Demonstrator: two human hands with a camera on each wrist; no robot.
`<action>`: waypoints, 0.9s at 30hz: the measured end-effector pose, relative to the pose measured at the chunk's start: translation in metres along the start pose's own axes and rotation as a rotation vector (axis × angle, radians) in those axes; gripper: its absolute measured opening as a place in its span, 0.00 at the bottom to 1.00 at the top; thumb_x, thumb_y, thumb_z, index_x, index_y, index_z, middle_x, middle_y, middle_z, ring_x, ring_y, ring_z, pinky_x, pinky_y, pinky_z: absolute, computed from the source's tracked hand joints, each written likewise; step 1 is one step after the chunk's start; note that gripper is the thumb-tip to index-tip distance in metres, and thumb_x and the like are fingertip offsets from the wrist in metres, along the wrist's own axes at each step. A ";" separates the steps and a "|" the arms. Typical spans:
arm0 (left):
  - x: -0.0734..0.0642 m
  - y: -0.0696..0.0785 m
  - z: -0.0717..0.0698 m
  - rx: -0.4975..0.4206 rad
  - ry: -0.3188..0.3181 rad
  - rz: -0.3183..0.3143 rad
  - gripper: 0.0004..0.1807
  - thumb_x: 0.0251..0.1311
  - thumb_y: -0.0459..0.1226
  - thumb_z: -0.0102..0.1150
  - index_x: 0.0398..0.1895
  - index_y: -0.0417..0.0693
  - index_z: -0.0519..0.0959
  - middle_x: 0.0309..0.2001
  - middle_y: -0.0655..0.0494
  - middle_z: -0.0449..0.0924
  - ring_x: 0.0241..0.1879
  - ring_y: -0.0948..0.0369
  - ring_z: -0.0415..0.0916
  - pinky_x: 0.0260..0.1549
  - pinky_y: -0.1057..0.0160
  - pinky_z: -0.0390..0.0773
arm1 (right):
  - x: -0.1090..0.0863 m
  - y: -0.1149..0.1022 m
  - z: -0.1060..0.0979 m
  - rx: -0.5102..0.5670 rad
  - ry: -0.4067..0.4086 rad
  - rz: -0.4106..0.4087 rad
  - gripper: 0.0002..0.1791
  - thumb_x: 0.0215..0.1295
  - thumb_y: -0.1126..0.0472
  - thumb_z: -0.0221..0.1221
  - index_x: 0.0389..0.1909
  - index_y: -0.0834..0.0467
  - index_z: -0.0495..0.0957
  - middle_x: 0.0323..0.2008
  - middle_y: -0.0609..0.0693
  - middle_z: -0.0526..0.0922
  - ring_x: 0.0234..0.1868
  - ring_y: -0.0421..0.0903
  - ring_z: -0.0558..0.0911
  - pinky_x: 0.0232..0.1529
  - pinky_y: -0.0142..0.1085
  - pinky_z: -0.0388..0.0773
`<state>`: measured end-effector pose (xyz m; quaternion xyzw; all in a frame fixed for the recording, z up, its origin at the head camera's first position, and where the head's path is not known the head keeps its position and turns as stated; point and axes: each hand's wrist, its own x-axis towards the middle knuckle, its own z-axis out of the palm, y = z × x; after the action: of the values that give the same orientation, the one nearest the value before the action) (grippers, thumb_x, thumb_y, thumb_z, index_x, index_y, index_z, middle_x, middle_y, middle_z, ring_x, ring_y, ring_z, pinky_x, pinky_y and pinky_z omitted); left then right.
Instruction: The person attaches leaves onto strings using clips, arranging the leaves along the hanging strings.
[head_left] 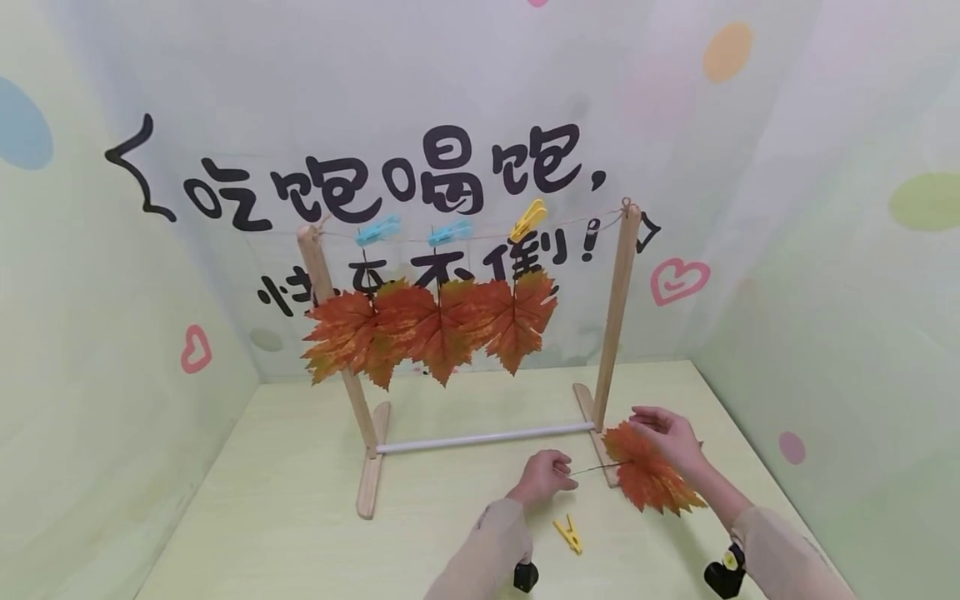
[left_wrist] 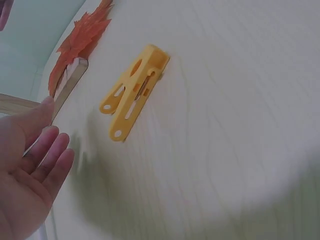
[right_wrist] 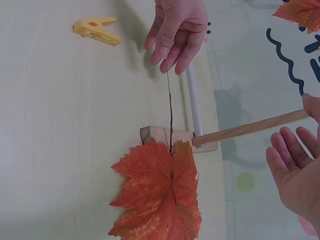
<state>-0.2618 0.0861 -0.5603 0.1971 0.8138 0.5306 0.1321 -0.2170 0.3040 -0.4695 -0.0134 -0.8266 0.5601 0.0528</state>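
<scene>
Orange-red and thin, the leaf [head_left: 656, 485] lies toward the right on the table [head_left: 285, 508], overlapping a wooden foot [right_wrist: 156, 133]. My left hand [head_left: 545, 479] pinches the tip of its wiry stem [right_wrist: 170, 115]; my right hand [head_left: 671, 437] hovers over the leaf, relaxed, holding nothing. I judge it feather-light, floppy and apt to crease, the stem stiffer and the better place to grip.

From the left hand [head_left: 543, 479], I saw room toward nine o'clock, up to the wooden foot [head_left: 370, 492]; white crossbar [head_left: 487, 437] barred eleven, maple leaf [head_left: 654, 485] three, yellow clothespin [head_left: 573, 542] five.
</scene>
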 end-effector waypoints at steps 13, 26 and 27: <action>-0.001 -0.009 0.011 0.042 0.060 0.088 0.03 0.48 0.26 0.61 0.27 0.32 0.80 0.23 0.47 0.81 0.23 0.61 0.77 0.25 0.73 0.74 | 0.030 0.104 -0.005 0.017 0.004 -0.085 0.24 0.60 0.52 0.58 0.54 0.60 0.72 0.43 0.53 0.81 0.43 0.44 0.79 0.41 0.30 0.77; 0.000 -0.012 0.019 0.030 0.102 0.068 0.03 0.50 0.29 0.62 0.23 0.36 0.81 0.21 0.53 0.79 0.20 0.71 0.69 0.21 0.74 0.72 | 0.002 0.049 -0.003 0.131 -0.014 -0.143 0.22 0.61 0.56 0.58 0.50 0.68 0.73 0.43 0.61 0.80 0.41 0.45 0.80 0.39 0.27 0.77; 0.000 -0.012 0.020 0.034 0.111 0.080 0.03 0.51 0.29 0.61 0.23 0.36 0.81 0.21 0.52 0.80 0.20 0.71 0.70 0.22 0.74 0.72 | -0.001 0.041 -0.002 0.120 -0.007 -0.125 0.24 0.60 0.56 0.58 0.50 0.70 0.72 0.43 0.63 0.79 0.41 0.46 0.80 0.40 0.27 0.77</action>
<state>-0.2557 0.0980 -0.5798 0.2022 0.8201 0.5317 0.0622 -0.2175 0.3211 -0.5074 0.0432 -0.7909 0.6045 0.0854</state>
